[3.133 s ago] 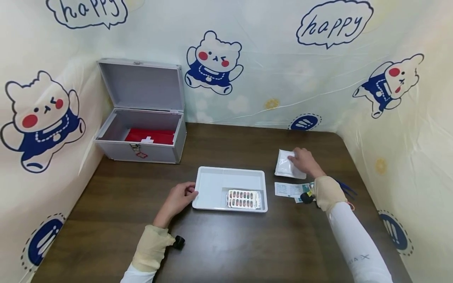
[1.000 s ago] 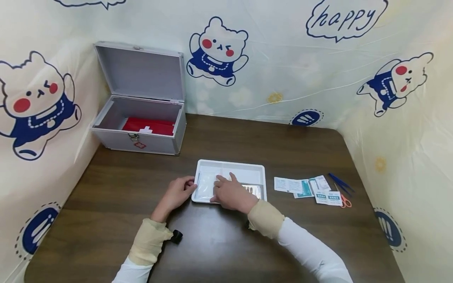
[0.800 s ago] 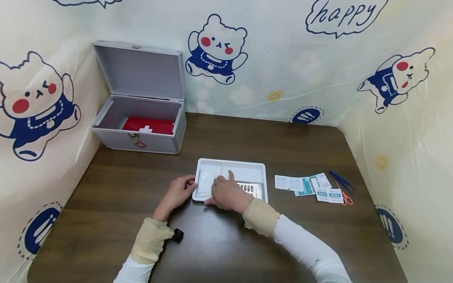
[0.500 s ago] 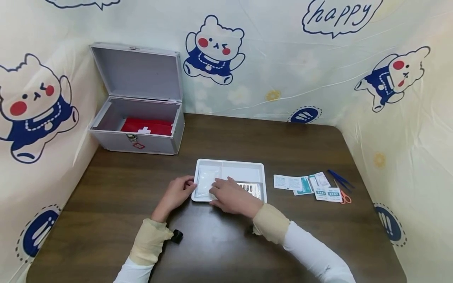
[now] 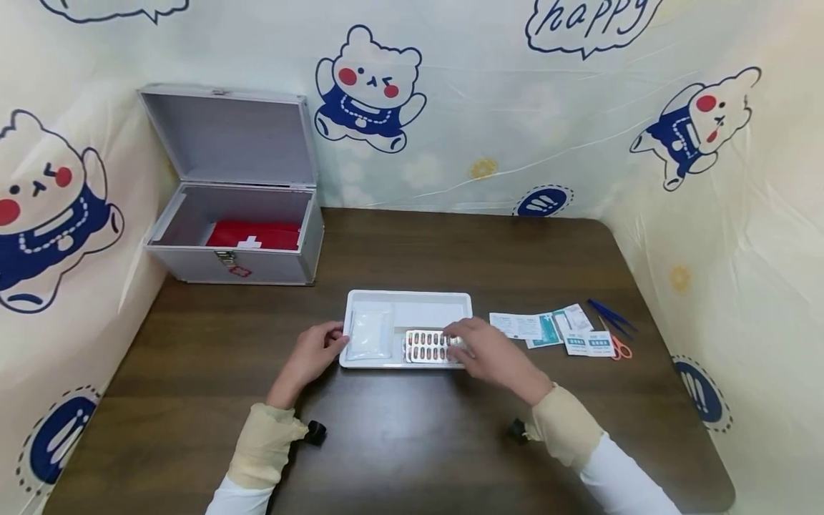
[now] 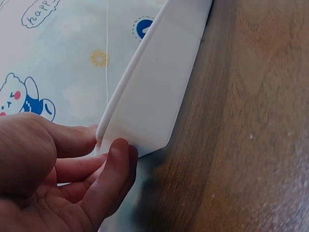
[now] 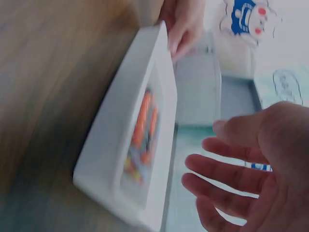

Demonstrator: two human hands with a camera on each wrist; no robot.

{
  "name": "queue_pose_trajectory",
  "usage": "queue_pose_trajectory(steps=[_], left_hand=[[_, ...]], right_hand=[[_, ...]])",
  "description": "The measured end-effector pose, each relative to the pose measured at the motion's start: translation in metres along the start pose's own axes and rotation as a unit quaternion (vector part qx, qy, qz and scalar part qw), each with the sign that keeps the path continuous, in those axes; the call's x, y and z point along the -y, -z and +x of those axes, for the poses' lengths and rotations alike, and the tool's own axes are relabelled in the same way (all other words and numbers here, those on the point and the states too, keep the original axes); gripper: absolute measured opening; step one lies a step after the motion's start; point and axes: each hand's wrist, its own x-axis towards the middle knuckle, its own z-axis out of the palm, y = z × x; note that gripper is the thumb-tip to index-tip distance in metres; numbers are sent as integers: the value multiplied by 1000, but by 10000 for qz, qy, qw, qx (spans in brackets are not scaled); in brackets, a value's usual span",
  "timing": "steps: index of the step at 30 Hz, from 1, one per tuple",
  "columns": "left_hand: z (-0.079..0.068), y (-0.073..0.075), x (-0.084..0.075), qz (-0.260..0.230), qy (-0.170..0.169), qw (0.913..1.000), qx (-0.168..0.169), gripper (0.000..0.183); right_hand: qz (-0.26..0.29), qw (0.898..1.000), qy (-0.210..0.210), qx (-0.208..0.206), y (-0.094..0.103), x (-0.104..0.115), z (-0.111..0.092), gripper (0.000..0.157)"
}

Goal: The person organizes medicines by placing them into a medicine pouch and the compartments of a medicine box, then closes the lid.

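Observation:
A shallow white divided tray (image 5: 425, 312) lies on the table, its left end pinched between the thumb and fingers of my left hand (image 5: 312, 355). In the left wrist view, the thumb is at the rim and the fingertips (image 6: 119, 151) are against the outer wall. A flat white packet in clear wrapping (image 5: 370, 336) lies in the left compartment. Blister packs of capsules (image 5: 421, 347) lie in the front right compartment, partly covered by my right hand (image 5: 492, 350) in the head view. Its fingers are loosely bent and hold nothing, as the right wrist view shows.
Right of the tray lie several flat paper sachets (image 5: 518, 325), blue tweezers (image 5: 610, 317) and orange-handled scissors (image 5: 621, 348). At the back left stands a silver case (image 5: 238, 265) with its lid raised and a red pouch with a white cross (image 5: 257, 234) inside.
The white packet went from the table's right side into the tray's left compartment under my right hand. That hand has since left it and moved right. My left hand stayed on the tray.

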Motion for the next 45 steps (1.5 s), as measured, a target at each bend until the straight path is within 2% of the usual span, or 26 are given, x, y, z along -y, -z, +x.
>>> queue_pose_trajectory(steps=[3, 6, 9, 12, 17, 23, 27, 31, 36, 39, 42, 45], left_hand=[[-1, 1, 0, -15, 63, 10000, -10, 34], [-1, 1, 0, -18, 122, 9999, 22, 35], [-2, 1, 0, -5, 178, 9998, 73, 37], [-1, 1, -1, 19, 216, 9997, 91, 38], [0, 0, -3, 35, 220, 9997, 100, 37], [1, 0, -2, -33, 272, 9996, 120, 36], [1, 0, -2, -77, 294, 9995, 124, 37], [2, 0, -3, -81, 350, 9992, 150, 38], [2, 0, -2, -95, 282, 9995, 110, 37], [2, -1, -1, -121, 238, 9996, 84, 37], [1, -1, 0, -133, 227, 9996, 88, 36], [0, -1, 0, -138, 247, 9996, 98, 36]], right_hand=[[2, 9986, -470, -238, 7, -21, -5, 29], [30, 9960, -741, -501, 11, -47, -8, 27], [-18, 9926, -1057, -596, 10, -76, -12, 28], [-116, 9900, -1325, -468, 4, -102, -15, 35], [-349, 9902, -1346, -133, -6, -128, -16, 43], [-656, 9869, -1472, 123, -9, -135, -8, 47], [-565, 9887, -1385, 67, -8, -135, -5, 36], [-350, 9918, -1221, -112, -6, -134, -5, 21], [-121, 9924, -1191, -291, 4, -131, -8, 10], [142, 9912, -1290, -269, 12, -129, -10, 3], [491, 9870, -1504, -266, 19, -125, -13, 4], [789, 9821, -1648, -462, 24, -122, -14, 4]])
